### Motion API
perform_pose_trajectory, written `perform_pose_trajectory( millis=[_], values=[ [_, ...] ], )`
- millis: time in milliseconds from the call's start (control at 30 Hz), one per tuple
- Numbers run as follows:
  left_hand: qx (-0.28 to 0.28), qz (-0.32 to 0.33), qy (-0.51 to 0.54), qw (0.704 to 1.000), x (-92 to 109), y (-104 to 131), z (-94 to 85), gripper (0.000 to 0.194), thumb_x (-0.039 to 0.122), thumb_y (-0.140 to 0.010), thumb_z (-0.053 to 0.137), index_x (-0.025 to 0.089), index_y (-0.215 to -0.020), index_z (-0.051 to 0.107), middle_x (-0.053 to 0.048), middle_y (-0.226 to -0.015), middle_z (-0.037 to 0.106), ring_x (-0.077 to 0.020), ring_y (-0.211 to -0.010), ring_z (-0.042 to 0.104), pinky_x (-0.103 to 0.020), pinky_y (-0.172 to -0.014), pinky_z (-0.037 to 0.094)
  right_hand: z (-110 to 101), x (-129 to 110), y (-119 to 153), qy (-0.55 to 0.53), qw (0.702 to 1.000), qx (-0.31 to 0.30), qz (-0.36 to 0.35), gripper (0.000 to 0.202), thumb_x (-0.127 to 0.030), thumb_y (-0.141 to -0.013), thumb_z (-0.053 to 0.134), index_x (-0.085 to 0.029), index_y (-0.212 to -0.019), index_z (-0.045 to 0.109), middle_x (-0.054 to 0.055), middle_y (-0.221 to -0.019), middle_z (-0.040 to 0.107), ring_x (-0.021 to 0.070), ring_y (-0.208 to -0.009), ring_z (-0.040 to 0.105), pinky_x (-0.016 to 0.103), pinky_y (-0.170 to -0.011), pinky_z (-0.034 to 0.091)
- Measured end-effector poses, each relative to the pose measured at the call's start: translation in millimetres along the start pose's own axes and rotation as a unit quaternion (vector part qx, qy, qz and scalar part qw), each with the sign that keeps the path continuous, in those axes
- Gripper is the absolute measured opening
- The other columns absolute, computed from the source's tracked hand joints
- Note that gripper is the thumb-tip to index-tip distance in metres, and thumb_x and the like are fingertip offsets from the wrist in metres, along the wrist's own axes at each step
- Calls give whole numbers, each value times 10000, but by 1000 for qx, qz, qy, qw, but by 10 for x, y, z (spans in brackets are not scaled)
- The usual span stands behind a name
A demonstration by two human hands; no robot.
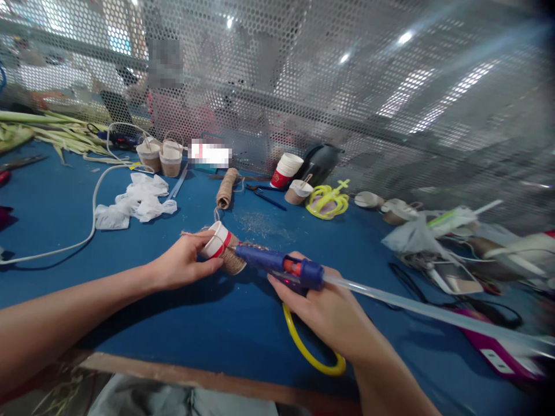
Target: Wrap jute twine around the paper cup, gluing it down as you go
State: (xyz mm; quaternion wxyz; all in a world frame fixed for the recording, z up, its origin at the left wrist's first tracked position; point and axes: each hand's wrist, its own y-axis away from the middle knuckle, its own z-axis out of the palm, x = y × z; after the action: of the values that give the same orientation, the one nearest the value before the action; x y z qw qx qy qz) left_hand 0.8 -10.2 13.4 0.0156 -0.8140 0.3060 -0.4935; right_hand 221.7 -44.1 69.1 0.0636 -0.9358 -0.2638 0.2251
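My left hand (184, 260) grips a paper cup (215, 241) tilted on its side, fingers round its rim end. Brown twine wraps the cup's lower part, while a red and white band stays bare. My right hand (321, 300) is closed round a blue hot glue gun (277, 263), its nozzle at the twine on the cup. A long clear glue stick (390, 303) sticks out of the gun's back. Just beyond the cup lies a spool of twine (226, 188), with a strand running down towards the cup. A yellow ring (303, 346) hangs below my right hand.
Twine-covered cups (170, 159), crumpled white plastic (143, 199), pliers (269, 196), stacked paper cups (287, 169) and a yellow crown-shaped piece (327, 202) stand along the back. A white cable (94, 214) crosses the left; a purple power strip (498, 352) lies right. Perforated metal (260, 75) rises behind.
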Motion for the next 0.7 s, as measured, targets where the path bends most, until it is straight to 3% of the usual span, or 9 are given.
perform_pose_trajectory(
  millis=[167,467,700],
  values=[
    [-6,4,-41,999,10,-7,-14,198,235,-775,500,101,-870,611,-90,-1024,623,-215,-993,553,-268,-892,404,42,30,28,3,1000,-3,-1,99,-235,-776,488,-198,-698,536,16,-650,563,140,-564,527,247,-537,423],
    [-18,-3,-33,999,42,-8,-25,162,215,-762,502,119,-798,628,-76,-1008,613,-211,-1003,538,-280,-923,388,-22,-11,19,13,1000,-6,-10,150,-216,-781,457,-207,-768,606,35,-630,593,161,-539,546,276,-520,438],
    [-9,14,-7,1000,33,7,-12,236,197,-761,511,114,-959,607,-84,-1087,590,-206,-1049,522,-260,-937,379,-58,49,17,70,996,-2,-58,218,-228,-786,431,-204,-816,645,87,-741,629,230,-722,592,344,-657,454]
  ],
)
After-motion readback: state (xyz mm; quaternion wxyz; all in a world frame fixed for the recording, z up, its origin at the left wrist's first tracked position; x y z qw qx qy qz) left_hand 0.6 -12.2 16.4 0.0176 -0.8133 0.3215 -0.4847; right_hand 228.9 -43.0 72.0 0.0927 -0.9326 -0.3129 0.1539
